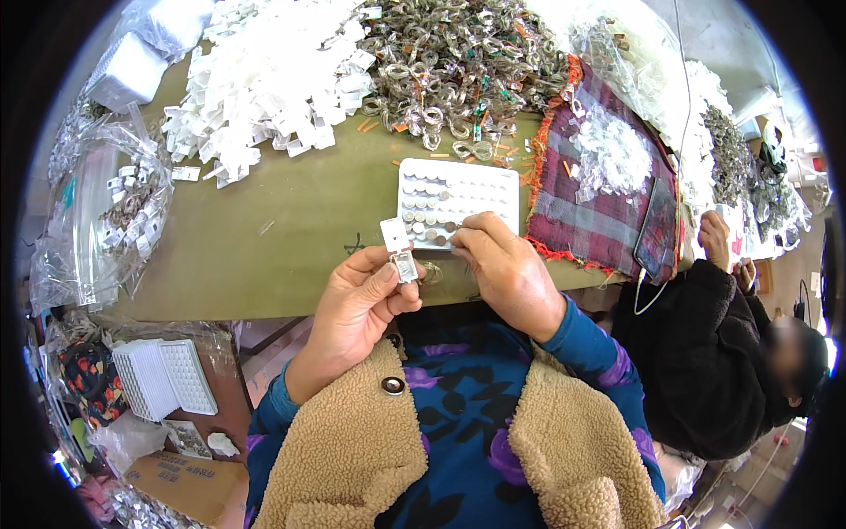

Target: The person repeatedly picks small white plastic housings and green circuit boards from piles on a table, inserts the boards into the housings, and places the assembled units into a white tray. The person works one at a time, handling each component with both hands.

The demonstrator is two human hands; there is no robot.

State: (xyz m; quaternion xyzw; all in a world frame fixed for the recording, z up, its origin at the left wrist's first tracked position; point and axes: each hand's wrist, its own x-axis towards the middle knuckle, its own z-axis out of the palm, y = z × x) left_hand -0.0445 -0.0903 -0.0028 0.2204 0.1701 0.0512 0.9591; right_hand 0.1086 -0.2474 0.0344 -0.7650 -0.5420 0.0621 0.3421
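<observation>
My left hand (pixel 348 300) pinches a small white plastic case (pixel 405 266) between thumb and fingers. Its lid (pixel 394 234) is flipped up, and the compartment faces me. A thin looped wire (pixel 432 273) shows just beyond the fingertips. Beyond it lies a white tray (pixel 504 189) with rows of round pockets. Several silvery button cells (pixel 429 217) sit in the tray's left and lower part. My right hand (pixel 511 269) is at the tray's near edge, beside the cells, with its fingers bent together. Whatever is between those fingertips is hidden.
White plastic cases (pixel 264 84) and coiled wires (pixel 458 62) are heaped at the back. Right of the tray, a plaid cloth (pixel 564 207) bears clear pieces (pixel 612 150) and a phone (pixel 655 227). A plastic bag (pixel 97 229) lies left. Another person (pixel 714 353) sits at right.
</observation>
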